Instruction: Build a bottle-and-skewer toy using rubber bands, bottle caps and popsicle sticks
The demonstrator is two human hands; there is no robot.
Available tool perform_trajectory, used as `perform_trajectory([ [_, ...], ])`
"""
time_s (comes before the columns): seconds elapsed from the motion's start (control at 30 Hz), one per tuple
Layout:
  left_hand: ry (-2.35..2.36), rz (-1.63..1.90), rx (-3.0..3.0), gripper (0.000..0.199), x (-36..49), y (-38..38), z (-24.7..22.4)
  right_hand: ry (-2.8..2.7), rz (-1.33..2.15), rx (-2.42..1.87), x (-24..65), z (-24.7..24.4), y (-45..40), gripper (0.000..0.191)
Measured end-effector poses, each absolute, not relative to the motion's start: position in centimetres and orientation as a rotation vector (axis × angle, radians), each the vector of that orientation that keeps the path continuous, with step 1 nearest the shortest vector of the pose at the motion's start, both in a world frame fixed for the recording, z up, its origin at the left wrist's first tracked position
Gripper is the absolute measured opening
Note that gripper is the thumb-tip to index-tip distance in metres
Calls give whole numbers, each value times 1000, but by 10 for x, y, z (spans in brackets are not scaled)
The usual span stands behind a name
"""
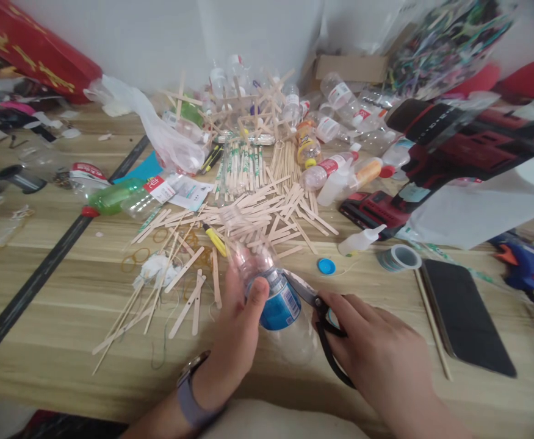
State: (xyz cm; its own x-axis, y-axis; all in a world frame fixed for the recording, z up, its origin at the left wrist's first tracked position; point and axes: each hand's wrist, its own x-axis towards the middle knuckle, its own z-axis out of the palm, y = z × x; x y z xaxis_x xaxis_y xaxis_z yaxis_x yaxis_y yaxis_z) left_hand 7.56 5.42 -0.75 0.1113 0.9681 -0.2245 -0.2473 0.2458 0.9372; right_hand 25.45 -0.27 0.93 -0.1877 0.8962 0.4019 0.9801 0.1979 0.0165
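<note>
My left hand [243,311] is wrapped round a clear plastic bottle [294,341] with a blue label, its neck pointing away from me. In my right hand [371,341] is a pair of scissors [335,329] with black handles. The scissor blades touch the bottle near the upper edge of the label; whether they have gone through the plastic I cannot tell. Just beyond the bottle lies a yellow utility knife [215,239], beside a pile of wooden craft sticks [267,216].
A red and black power drill [450,152] stands at the right. Nearby are a black phone [468,314], a spool [399,258], a blue cap [326,266] and a blue glue gun [528,261]. A green bottle [115,196] lies left. Several empty bottles crowd the back.
</note>
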Motion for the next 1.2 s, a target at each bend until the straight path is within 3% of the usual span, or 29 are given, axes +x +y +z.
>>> perform_trajectory([
  [0.4,996,962,667,42,76,63,7,-2184,-489,-1751,254,17,2,36],
  [0.57,991,885,617,45,77,69,16,-2210,-542,-1740,257,18,2,41],
  [0.77,948,842,1133,40,57,64,1,-2197,-661,-1790,264,23,7,33],
  [0.87,916,877,1341,58,47,61,-10,-2240,-649,-1742,271,27,7,34],
  [0.93,909,878,1340,60,47,62,-10,-2267,-595,-1734,276,31,7,34],
  [1.07,953,829,1136,42,61,66,11,-2272,-528,-1753,279,36,4,32],
  [1.2,996,843,914,46,74,67,26,-2288,-477,-1747,275,38,2,32],
])
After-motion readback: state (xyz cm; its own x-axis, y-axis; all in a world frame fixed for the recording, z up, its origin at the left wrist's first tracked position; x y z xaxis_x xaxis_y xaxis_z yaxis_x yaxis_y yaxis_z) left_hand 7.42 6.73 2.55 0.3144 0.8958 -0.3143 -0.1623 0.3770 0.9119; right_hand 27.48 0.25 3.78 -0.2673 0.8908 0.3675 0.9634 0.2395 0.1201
